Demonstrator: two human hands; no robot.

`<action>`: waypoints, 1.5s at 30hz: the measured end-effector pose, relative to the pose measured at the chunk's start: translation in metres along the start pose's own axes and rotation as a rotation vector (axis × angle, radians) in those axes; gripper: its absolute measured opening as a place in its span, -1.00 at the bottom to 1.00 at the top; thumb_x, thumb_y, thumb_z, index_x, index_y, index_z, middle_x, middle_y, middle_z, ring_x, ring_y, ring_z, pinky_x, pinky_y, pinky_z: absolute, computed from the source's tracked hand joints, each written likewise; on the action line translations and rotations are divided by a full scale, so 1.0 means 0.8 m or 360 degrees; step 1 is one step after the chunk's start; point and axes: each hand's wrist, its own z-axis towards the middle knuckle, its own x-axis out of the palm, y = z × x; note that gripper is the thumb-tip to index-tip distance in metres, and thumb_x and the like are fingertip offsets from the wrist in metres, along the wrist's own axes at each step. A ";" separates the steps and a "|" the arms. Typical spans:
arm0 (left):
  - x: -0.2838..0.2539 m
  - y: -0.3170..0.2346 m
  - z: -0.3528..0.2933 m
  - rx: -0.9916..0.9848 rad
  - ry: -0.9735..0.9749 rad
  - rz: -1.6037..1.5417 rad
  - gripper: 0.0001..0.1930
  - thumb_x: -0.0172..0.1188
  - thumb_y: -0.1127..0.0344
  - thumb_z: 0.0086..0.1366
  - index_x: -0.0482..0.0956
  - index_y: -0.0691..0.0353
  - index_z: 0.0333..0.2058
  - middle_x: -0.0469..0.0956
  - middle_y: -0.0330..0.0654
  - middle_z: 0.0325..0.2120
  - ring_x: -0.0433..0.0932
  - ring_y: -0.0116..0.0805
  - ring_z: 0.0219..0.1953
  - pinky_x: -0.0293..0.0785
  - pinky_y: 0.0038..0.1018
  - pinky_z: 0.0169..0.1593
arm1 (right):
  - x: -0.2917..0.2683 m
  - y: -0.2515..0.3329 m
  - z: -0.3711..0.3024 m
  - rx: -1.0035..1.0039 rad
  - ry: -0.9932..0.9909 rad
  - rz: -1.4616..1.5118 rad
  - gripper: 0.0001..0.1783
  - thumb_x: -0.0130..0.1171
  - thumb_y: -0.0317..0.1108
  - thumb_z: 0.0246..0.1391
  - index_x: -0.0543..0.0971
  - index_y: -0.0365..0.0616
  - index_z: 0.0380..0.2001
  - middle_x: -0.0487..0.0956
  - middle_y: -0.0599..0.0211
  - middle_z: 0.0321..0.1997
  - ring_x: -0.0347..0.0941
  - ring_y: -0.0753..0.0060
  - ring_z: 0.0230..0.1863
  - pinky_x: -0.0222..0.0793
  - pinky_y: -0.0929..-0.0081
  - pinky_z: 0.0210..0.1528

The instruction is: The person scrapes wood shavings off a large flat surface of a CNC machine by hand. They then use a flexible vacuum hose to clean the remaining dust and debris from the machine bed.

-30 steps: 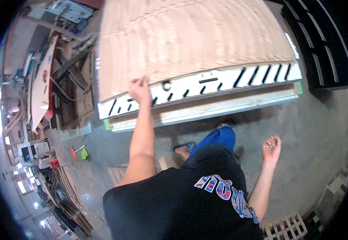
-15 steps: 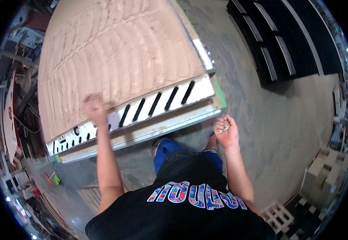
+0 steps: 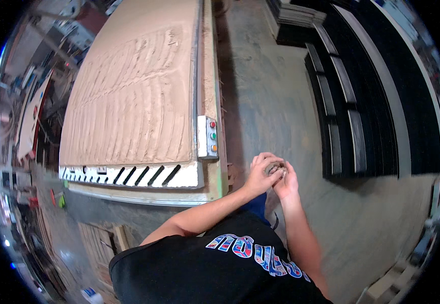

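Note:
My left hand (image 3: 261, 171) and my right hand (image 3: 288, 183) meet in front of my body, just past the near right corner of a large machine bed. Both are curled together like a cup. Small pale, chip-like pieces (image 3: 276, 168) lie between them, partly hidden by the fingers; their exact kind is unclear. Fine tan dust (image 3: 129, 101) coats the bed in curved ridges. Along its near edge runs a white panel (image 3: 134, 176) with slanted black slots.
A control box (image 3: 208, 137) with red, green and orange buttons is fixed to the bed's right side. Long black stacked boards (image 3: 372, 91) stand to the right across the concrete floor (image 3: 265, 101). At lower left lie a wooden pallet (image 3: 98, 240) and a green-handled tool (image 3: 61, 200).
My left hand has left the dusty bed and come right to join my right hand. The view has turned, bringing the control box into clear sight.

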 end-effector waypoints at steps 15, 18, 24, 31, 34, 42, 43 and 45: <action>0.147 0.199 0.432 -0.1251 -0.0512 -0.2956 -0.65 -0.14 0.16 0.61 0.65 0.15 -0.04 0.69 -0.14 -0.04 0.64 -0.23 0.09 0.49 -0.24 0.33 | 0.284 0.242 0.316 -0.0625 0.0713 -0.1969 -0.65 0.04 -0.19 0.54 0.69 -0.23 -0.06 0.71 0.30 -0.08 0.57 0.45 0.07 0.45 0.43 0.21; 0.083 0.181 0.504 -0.1144 -0.0876 -0.2930 -0.78 0.00 0.26 0.54 0.65 0.11 -0.16 0.69 -0.21 -0.14 0.65 -0.30 -0.01 0.56 -0.31 0.21 | 0.357 0.255 0.381 -0.0550 0.0988 -0.2168 -0.62 0.07 -0.22 0.54 0.74 -0.30 -0.05 0.73 0.25 0.07 0.58 0.41 0.13 0.42 0.42 0.29; -0.024 0.242 0.584 -0.0669 -0.1567 -0.2835 -0.79 0.03 0.28 0.50 0.62 0.23 -0.12 0.67 -0.09 -0.12 0.65 -0.15 0.00 0.59 -0.16 0.22 | 0.504 0.229 0.482 -0.0151 0.1327 -0.2018 -0.63 0.04 -0.22 0.54 0.71 -0.29 -0.03 0.74 0.23 0.05 0.57 0.43 0.15 0.38 0.41 0.34; -0.142 0.319 0.594 -0.0358 -0.2759 -0.2637 -0.12 -0.04 -0.18 0.56 -0.21 0.12 0.60 -0.15 0.12 0.59 -0.04 0.36 0.57 0.10 0.40 0.49 | 0.622 0.248 0.642 0.0353 0.1210 -0.2205 -0.66 0.12 -0.15 0.49 0.70 -0.08 0.10 0.70 0.39 0.15 0.54 0.42 0.14 0.43 0.20 0.36; -0.140 0.281 0.606 -0.0420 -0.3075 -0.2343 -0.09 0.05 -0.07 0.55 -0.30 0.05 0.60 -0.29 0.06 0.61 0.04 0.37 0.55 0.19 0.47 0.43 | 0.651 0.282 0.732 0.0471 0.1061 -0.2512 -0.65 0.17 -0.09 0.44 0.72 0.05 0.12 0.66 0.52 0.09 0.50 0.44 0.08 0.48 0.15 0.29; -0.108 0.256 0.622 -0.0820 -0.3844 -0.1500 -0.39 0.10 0.19 0.55 0.21 0.14 0.49 0.12 -0.12 0.53 0.46 -0.17 0.26 0.53 -0.01 0.27 | 0.777 0.344 0.984 -0.0715 0.1045 -0.4531 -0.66 0.21 -0.30 0.28 0.72 -0.10 0.06 0.68 0.02 0.13 0.56 -0.03 0.17 0.48 0.10 0.20; -0.110 0.252 0.629 -0.0876 -0.3828 -0.1278 -0.41 0.11 0.20 0.54 0.24 0.14 0.47 0.20 -0.14 0.47 0.47 -0.22 0.23 0.54 -0.06 0.23 | 0.797 0.329 0.992 -0.0946 0.1491 -0.4211 -0.69 0.22 -0.32 0.27 0.73 -0.09 0.03 0.68 0.03 0.10 0.56 -0.05 0.16 0.47 0.11 0.20; -0.121 0.245 0.639 -0.0995 -0.3755 -0.0843 -0.44 0.14 0.22 0.54 0.32 0.13 0.44 0.37 -0.19 0.35 0.49 -0.31 0.16 0.54 -0.17 0.14 | 0.839 0.289 1.001 -0.1307 0.2234 -0.3426 -0.75 0.25 -0.35 0.25 0.74 -0.08 -0.05 0.69 0.05 0.03 0.55 -0.08 0.14 0.46 0.13 0.21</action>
